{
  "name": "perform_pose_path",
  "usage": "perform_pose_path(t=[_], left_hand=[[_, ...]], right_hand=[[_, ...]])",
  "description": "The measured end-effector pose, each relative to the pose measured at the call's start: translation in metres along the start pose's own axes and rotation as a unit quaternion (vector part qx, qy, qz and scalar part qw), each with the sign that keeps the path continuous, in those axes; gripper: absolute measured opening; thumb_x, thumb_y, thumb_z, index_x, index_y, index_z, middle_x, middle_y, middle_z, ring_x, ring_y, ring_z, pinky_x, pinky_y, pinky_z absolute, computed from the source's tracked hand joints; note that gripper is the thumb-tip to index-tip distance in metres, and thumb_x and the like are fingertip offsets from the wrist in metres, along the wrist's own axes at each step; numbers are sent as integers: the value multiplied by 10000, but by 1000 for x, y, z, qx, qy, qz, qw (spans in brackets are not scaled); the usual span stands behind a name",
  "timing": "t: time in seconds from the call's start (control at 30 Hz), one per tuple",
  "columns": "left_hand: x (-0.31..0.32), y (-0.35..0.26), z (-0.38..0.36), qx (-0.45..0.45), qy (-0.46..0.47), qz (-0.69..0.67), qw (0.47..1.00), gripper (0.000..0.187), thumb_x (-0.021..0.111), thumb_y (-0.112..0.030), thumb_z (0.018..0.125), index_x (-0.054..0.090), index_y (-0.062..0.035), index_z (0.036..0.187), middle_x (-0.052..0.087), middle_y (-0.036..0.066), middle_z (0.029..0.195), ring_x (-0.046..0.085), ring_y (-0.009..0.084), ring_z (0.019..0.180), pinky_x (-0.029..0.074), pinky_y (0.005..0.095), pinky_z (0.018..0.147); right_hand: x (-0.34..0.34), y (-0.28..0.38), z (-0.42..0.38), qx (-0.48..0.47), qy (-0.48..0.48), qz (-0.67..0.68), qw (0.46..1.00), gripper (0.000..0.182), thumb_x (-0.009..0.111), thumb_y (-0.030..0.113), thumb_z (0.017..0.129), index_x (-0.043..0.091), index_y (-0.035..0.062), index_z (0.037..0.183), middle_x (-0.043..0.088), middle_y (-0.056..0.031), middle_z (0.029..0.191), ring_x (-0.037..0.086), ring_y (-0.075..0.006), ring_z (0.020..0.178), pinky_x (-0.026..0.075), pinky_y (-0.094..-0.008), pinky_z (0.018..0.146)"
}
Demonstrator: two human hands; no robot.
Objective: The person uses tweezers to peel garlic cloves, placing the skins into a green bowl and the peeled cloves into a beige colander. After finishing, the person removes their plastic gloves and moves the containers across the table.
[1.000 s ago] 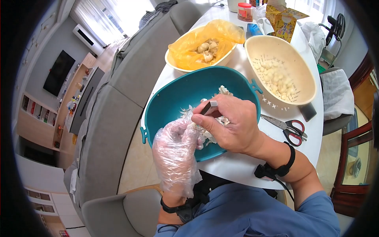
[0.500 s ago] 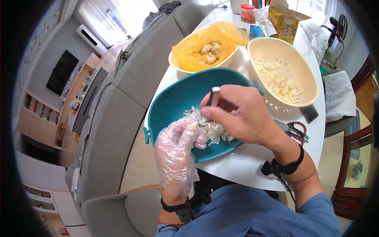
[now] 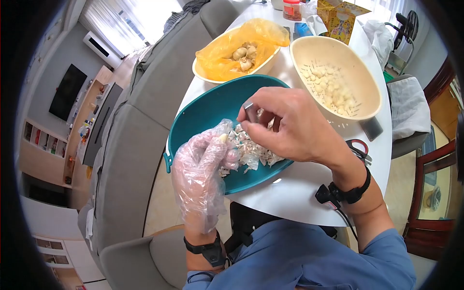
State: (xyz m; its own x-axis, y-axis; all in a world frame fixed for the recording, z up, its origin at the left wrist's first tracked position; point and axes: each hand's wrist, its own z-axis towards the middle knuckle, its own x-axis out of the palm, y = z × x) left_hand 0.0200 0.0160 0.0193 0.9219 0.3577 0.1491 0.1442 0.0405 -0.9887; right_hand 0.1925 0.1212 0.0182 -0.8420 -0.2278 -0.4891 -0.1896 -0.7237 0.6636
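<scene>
My left hand (image 3: 200, 166), in a clear plastic glove, pinches a pale garlic clove (image 3: 223, 138) over the near left side of a teal basin (image 3: 193, 113). My bare right hand (image 3: 285, 123) is closed around a small metal tool (image 3: 251, 112), a little above and to the right of the clove, not touching it. White garlic skins (image 3: 253, 153) lie in the basin beneath both hands. Peeled cloves (image 3: 331, 92) rest in a cream colander (image 3: 368, 79) at the right. Whole garlic bulbs (image 3: 245, 54) sit in an orange plastic bag (image 3: 217, 53) at the back.
Red-handled scissors (image 3: 358, 149) and a dark phone-like object (image 3: 371, 128) lie on the white table (image 3: 309, 193) at the right. A red-lidded jar (image 3: 291, 9) and a yellow box (image 3: 340, 21) stand at the back. A grey sofa (image 3: 145, 121) runs along the left.
The whole view has shifted, so things appear further left and higher. The metal tool is tilted differently in my right hand. My left hand still pinches the clove.
</scene>
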Motion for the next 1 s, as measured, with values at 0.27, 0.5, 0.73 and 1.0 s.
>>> perform_pose_path(t=[0.27,0.5,0.73,1.0], left_hand=[[9,2,5,-26,41,-33,998,167,674,-103,1003,709,40,1082,666,61,883,588,138,773,466,265,739],[6,5,6,-1,71,-31,997,244,656,-119,1020,695,83,1151,659,70,909,582,142,794,473,275,742],[-17,5,17,119,-52,46,991,325,620,-144,1065,667,120,1248,629,65,910,579,136,808,497,267,752],[-42,9,17,134,-86,-86,984,346,573,-240,1118,682,87,1137,664,125,947,648,190,872,560,326,839]], right_hand=[[4,-6,-1,-57,41,-12,997,223,763,193,859,736,-9,950,692,-138,786,702,-295,698,557,-383,657],[-4,-5,1,-76,34,-17,996,185,764,175,876,720,-4,900,694,-100,782,668,-229,645,531,-335,615],[-82,-37,-4,52,-36,-236,970,204,727,171,893,752,-15,973,737,-113,810,668,-195,635,527,-331,609],[-113,-62,-7,257,-34,-429,865,259,700,200,851,737,-57,857,702,-262,795,711,-404,750,566,-465,763]])
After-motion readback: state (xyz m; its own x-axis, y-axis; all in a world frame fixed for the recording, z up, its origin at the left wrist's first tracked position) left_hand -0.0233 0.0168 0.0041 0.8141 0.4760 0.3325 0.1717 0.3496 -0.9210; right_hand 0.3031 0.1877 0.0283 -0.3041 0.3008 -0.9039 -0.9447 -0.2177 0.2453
